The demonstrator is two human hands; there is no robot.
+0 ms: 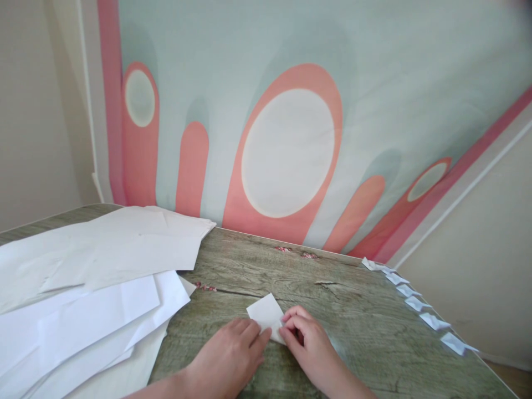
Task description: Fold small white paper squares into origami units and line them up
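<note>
A small folded piece of white paper (pixel 266 311) lies on the wood-grain table in front of me. My left hand (pixel 233 354) rests over its lower left edge, fingers bent and pressed down on it. At its right edge, my right hand (pixel 305 343) pinches the paper between thumb and curled fingers. The paper's lower part is partly hidden by my fingers.
Stacks of white paper sheets (pixel 120 244) and loose strips (pixel 100 316) cover the table's left side. Several small folded paper pieces (pixel 415 303) line the right edge of the table (pixel 366 332). Behind the table hangs a green and coral backdrop (pixel 224 72).
</note>
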